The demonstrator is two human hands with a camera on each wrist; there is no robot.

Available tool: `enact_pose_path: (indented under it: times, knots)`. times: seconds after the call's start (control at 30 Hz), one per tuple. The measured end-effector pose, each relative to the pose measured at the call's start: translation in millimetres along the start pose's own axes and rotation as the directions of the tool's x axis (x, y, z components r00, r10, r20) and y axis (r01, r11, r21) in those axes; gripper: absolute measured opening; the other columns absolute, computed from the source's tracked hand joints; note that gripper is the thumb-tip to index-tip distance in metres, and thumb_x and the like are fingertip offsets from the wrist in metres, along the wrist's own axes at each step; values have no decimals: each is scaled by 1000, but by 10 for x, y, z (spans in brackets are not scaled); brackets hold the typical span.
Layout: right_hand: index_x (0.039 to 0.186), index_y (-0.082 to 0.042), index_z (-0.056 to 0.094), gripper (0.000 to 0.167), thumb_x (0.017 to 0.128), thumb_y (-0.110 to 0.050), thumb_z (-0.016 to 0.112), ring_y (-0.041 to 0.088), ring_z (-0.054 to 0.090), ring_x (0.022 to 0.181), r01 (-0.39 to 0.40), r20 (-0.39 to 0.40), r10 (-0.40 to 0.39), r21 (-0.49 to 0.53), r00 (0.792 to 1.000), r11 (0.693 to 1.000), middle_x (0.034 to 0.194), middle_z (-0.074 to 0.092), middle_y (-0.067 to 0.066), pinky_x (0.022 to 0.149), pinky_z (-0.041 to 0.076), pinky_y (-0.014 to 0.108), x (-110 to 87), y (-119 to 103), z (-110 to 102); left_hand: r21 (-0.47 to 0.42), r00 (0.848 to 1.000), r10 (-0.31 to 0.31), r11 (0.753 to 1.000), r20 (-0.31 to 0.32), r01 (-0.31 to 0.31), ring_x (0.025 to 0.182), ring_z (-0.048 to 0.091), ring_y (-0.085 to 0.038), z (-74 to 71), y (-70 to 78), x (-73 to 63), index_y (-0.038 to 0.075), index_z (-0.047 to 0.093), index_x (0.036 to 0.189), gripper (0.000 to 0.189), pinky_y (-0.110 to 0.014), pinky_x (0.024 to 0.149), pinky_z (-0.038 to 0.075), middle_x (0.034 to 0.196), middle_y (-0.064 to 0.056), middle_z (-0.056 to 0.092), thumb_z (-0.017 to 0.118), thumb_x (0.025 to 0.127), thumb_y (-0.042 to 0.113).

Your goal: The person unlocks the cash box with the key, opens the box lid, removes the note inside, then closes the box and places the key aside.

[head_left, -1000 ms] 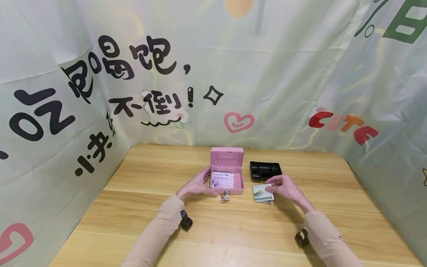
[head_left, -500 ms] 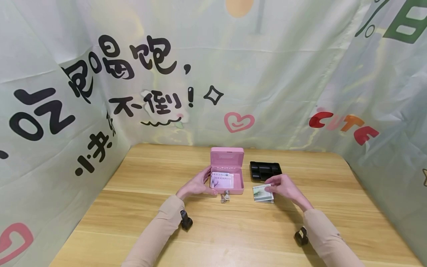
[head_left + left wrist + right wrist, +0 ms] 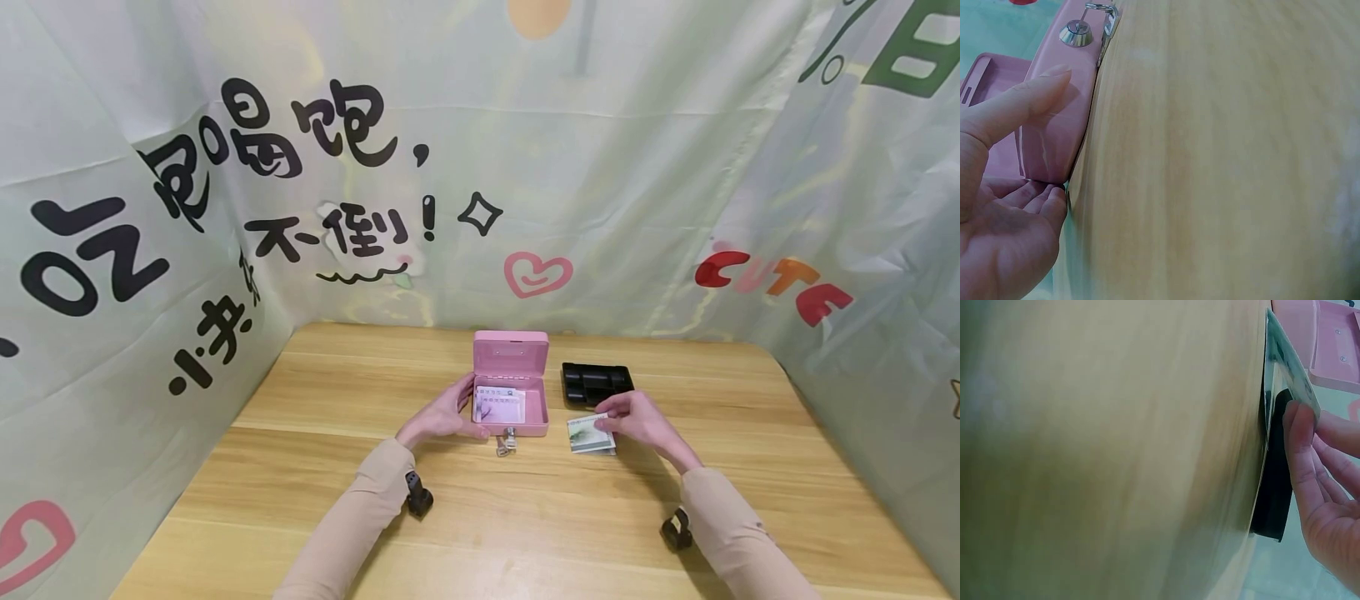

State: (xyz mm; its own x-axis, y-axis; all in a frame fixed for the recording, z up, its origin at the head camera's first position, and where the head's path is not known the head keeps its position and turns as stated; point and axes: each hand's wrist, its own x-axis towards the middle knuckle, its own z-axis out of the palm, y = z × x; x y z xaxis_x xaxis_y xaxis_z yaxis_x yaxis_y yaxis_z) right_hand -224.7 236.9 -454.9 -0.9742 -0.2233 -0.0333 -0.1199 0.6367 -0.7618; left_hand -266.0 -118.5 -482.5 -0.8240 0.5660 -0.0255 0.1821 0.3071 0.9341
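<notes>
A pink cash box [image 3: 537,406] stands with its lid up, and purple banknotes [image 3: 501,406] lie in its left part. My left hand [image 3: 444,414] holds its front left corner; in the left wrist view the thumb lies on the front face and the fingers are against the side. To the right of the box, my right hand [image 3: 636,418] pinches a green banknote [image 3: 587,433] between thumb and fingers. That note is tilted, its near hand edge raised off the table in the right wrist view. Part of another note [image 3: 606,452] shows beneath it.
Behind the right hand lies a black compartment tray [image 3: 588,385]. Keys [image 3: 502,447] hang from the lock [image 3: 511,433] at the box's front. The wooden table [image 3: 525,525] is enclosed by printed cloth walls [image 3: 630,208].
My right hand and wrist have shifted very slightly, and the green banknote covers a bit more of the note beneath. The left hand and cash box have not moved.
</notes>
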Motion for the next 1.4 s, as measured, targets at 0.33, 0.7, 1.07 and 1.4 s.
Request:
enact_pose_path:
  times: [0.33,0.7,1.07,1.4]
  knots:
    - [102,8,72,24,85,-8,77,13,60,80,6,-1,-6,-41,1000,999,88,73,13,64,50,17,9,0,-12,15,1000,3,1000,-2,-3,156,17,-39,-2,-5,9,-1,8,160,117,-49,131,16,168,-23,13,85,73,0]
    - [102,9,71,24,85,-8,77,14,62,79,28,0,-28,-38,1000,999,88,74,14,64,52,17,6,25,-25,12,1000,27,1000,5,-27,156,17,-40,-6,-7,10,-2,9,160,115,-50,131,15,168,-24,14,84,73,-2]
    - [104,10,70,25,88,-8,74,12,67,74,10,-9,-11,-57,1000,998,92,75,21,60,58,21,-26,7,-44,-3,999,35,999,14,-35,156,15,-40,-13,-12,8,-3,8,160,115,-50,131,15,168,-24,12,84,73,-1]
    - [109,16,65,27,90,-2,70,17,68,63,4,-65,-4,-1,998,1000,93,74,27,56,61,29,-72,-42,-68,4,1000,27,1000,15,-27,156,16,-40,-13,1,-3,-3,7,160,115,-50,131,15,168,-24,12,84,74,-1]
